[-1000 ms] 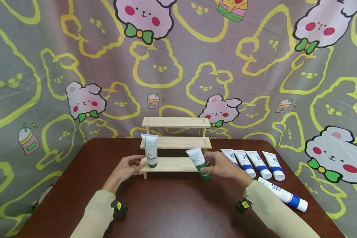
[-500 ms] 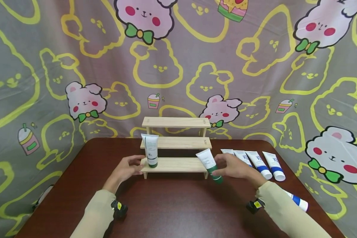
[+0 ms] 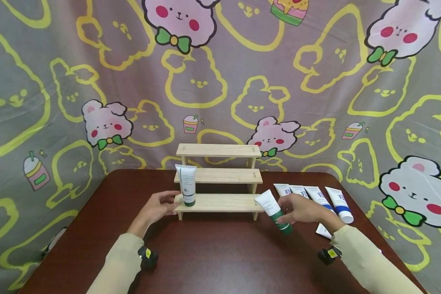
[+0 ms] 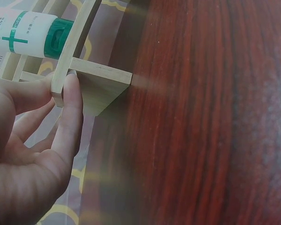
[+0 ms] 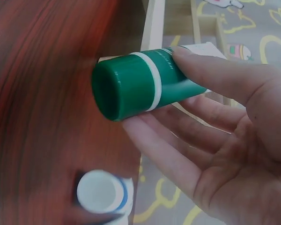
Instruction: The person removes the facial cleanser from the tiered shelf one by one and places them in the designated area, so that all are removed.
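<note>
My right hand (image 3: 304, 209) grips a white and green squeeze tube (image 3: 268, 204), tilted with its green cap low and to the right. In the right wrist view, thumb and fingers lie on opposite sides of the tube's green part (image 5: 171, 79). The tube overlaps the right front end of a three-step wooden shelf (image 3: 224, 175). At the other end, my left hand (image 3: 157, 209) pinches the corner of the shelf's lowest board (image 4: 61, 84) between thumb and finger. Just beside it, a white tube with a green cap (image 3: 187, 185) stands upright on that lowest step.
Several white tubes with blue bands (image 3: 341, 204) lie side by side on the right of the dark red-brown table (image 3: 213, 253). Another white tube (image 3: 323, 231) is mostly hidden under the right forearm. A cartoon-print cloth (image 3: 220, 90) hangs behind the shelf.
My right hand has moved right and slightly nearer with the tube, away from the front of the shelf, and now overlaps the lying tubes. My left hand has stayed at the shelf corner.
</note>
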Demonstrator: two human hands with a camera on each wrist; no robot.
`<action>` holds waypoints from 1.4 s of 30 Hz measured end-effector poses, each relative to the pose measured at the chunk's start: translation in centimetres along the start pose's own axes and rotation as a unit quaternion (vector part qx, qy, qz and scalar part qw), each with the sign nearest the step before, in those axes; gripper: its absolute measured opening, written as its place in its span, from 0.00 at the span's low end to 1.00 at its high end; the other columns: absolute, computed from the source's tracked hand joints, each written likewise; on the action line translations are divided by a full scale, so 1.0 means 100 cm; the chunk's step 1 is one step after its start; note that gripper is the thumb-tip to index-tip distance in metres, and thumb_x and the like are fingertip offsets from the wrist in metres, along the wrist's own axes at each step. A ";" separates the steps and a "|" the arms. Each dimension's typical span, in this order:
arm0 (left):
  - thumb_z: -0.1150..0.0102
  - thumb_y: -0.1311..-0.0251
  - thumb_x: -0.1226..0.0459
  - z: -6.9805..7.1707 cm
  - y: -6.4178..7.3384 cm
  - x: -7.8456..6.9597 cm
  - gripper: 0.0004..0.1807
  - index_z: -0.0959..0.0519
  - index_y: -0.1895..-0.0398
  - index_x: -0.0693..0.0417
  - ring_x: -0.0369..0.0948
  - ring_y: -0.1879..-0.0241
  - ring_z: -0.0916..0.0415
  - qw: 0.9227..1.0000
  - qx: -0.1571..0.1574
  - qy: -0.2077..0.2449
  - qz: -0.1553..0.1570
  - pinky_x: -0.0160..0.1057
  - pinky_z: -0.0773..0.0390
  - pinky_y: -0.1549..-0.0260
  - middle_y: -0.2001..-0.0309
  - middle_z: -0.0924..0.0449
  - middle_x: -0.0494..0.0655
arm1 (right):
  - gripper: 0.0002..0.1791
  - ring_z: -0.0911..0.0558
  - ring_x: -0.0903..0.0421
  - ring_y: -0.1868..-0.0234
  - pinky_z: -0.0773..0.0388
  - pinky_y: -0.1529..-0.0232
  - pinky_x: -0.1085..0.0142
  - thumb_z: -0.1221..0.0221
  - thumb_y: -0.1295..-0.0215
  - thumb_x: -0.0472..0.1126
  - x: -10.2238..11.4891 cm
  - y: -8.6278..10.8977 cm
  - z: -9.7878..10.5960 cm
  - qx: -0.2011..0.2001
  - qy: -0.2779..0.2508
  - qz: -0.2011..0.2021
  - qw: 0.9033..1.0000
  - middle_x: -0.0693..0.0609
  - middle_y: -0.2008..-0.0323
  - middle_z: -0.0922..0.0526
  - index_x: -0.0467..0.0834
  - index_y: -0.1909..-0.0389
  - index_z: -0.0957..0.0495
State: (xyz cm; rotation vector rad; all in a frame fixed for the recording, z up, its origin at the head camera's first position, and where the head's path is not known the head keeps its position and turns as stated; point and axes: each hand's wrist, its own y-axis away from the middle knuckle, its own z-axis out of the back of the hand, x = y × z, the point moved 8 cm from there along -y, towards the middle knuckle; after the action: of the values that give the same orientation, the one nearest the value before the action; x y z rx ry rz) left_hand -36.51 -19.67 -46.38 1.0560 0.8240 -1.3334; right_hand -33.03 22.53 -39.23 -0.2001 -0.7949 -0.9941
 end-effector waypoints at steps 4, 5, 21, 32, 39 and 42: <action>0.35 0.34 0.71 0.000 0.001 -0.001 0.27 0.25 0.32 0.58 0.44 0.58 0.16 1.000 0.000 0.000 -0.001 0.42 0.09 0.58 0.43 0.23 0.63 | 0.13 0.14 0.58 0.66 0.12 0.68 0.65 0.28 0.38 0.41 -0.011 0.009 -0.002 0.026 0.007 0.001 1.000 0.51 0.67 0.14 0.40 0.59 0.20; 0.35 0.34 0.71 0.000 0.001 -0.001 0.27 0.25 0.32 0.58 0.43 0.58 0.16 1.000 0.001 0.000 0.000 0.42 0.09 0.58 0.43 0.23 0.63 | 0.12 0.14 0.58 0.66 0.12 0.69 0.65 0.28 0.38 0.41 -0.013 0.012 -0.002 0.033 0.008 0.002 0.999 0.52 0.67 0.14 0.40 0.60 0.19; 0.36 0.34 0.71 0.000 0.000 0.001 0.26 0.24 0.32 0.58 0.43 0.57 0.17 1.000 0.001 0.007 0.003 0.41 0.09 0.57 0.43 0.23 0.63 | 0.10 0.17 0.60 0.70 0.12 0.72 0.64 0.27 0.40 0.39 -0.049 0.039 -0.004 0.079 0.009 -0.030 0.996 0.52 0.71 0.14 0.43 0.63 0.19; 0.37 0.33 0.72 0.001 -0.001 0.000 0.26 0.24 0.32 0.60 0.43 0.58 0.16 1.000 0.005 0.011 -0.003 0.41 0.09 0.57 0.44 0.23 0.63 | 0.10 0.17 0.57 0.70 0.13 0.73 0.64 0.27 0.41 0.39 -0.071 0.053 -0.002 0.092 0.008 -0.071 0.993 0.50 0.71 0.16 0.43 0.63 0.19; 0.37 0.34 0.72 0.001 0.000 0.000 0.26 0.24 0.32 0.60 0.43 0.58 0.17 1.000 0.005 0.011 -0.006 0.41 0.09 0.57 0.45 0.23 0.63 | 0.12 0.17 0.53 0.69 0.12 0.72 0.61 0.26 0.42 0.37 -0.083 0.058 -0.001 0.091 0.010 -0.106 0.990 0.47 0.69 0.19 0.42 0.63 0.20; 0.37 0.34 0.72 0.001 0.000 0.000 0.26 0.24 0.32 0.60 0.43 0.58 0.17 1.000 0.005 0.013 -0.010 0.41 0.09 0.58 0.45 0.23 0.63 | 0.11 0.17 0.52 0.69 0.12 0.73 0.60 0.26 0.43 0.36 -0.085 0.060 0.000 0.092 0.013 -0.117 0.989 0.47 0.69 0.19 0.41 0.65 0.20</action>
State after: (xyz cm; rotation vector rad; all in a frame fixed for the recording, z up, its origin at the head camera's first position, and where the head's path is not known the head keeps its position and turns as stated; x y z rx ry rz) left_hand -36.53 -19.77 -46.37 1.0776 0.8493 -1.3452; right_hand -30.72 31.56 -43.87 0.0666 -0.8941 -1.1340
